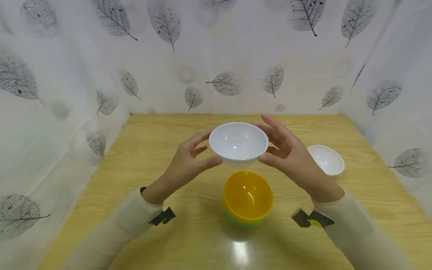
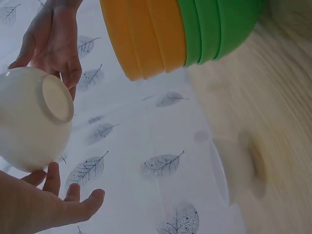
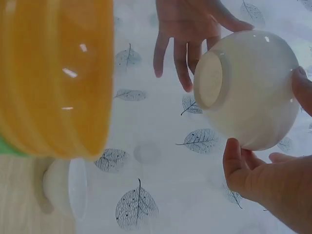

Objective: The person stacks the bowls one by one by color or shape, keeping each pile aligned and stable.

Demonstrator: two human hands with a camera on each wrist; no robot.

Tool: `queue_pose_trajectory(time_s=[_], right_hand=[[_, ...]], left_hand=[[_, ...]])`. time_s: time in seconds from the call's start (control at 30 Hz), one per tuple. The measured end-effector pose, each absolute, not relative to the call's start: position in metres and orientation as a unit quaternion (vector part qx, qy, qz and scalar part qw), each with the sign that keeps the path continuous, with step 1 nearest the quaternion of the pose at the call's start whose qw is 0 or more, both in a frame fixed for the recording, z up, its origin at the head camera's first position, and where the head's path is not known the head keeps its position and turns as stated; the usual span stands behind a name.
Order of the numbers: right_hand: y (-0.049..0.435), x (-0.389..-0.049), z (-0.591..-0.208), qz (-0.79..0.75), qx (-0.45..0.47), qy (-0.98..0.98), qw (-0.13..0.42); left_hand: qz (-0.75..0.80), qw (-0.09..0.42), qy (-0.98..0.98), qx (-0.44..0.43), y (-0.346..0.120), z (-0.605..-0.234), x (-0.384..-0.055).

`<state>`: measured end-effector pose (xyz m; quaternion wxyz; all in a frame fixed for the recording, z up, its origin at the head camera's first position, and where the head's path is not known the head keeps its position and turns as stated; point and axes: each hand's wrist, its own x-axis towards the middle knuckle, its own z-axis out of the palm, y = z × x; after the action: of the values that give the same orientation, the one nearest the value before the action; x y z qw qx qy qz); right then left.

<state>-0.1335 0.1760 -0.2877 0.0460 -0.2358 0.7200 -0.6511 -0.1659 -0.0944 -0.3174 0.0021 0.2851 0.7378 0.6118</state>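
Observation:
A glossy white bowl [image 1: 238, 144] is held up off the table between two hands, its inside facing the head camera. My left hand [image 1: 189, 159] grips its left side, thumb low and fingertips at the rim. On the opposite side, my right hand [image 1: 291, 157] holds it, thumb near the lower rim and some fingers behind. Both wrist views show the bowl's foot ring and rounded underside [image 2: 29, 122] [image 3: 253, 92]. Nearer to me and below stands a nested stack of bowls, orange bowls [image 1: 248, 195] on top and green bowls [image 2: 219, 29] underneath.
A second white bowl [image 1: 326, 160] sits upright on the wooden table [image 1: 152, 138], at the right, partly behind my right wrist. Leaf-patterned white curtains [image 1: 229, 56] enclose the table at the back and both sides. Dark wrist straps show on both sleeves.

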Motion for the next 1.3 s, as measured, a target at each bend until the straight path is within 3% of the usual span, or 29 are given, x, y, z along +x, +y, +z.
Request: queue_pose_trajectory(time_s=[0.57,1.3], right_hand=[[0.208,-0.097,-0.339,-0.601,-0.305,0.738,0.011],[0.212,-0.086,-0.381,-0.489,-0.308,0.816,-0.015]], left_hand=[[0.507,0.045,0.776,0.373,-0.077,-0.337,-0.146],[0.482,0.106,0.792,0.358,-0.077,-0.375,-0.133]])
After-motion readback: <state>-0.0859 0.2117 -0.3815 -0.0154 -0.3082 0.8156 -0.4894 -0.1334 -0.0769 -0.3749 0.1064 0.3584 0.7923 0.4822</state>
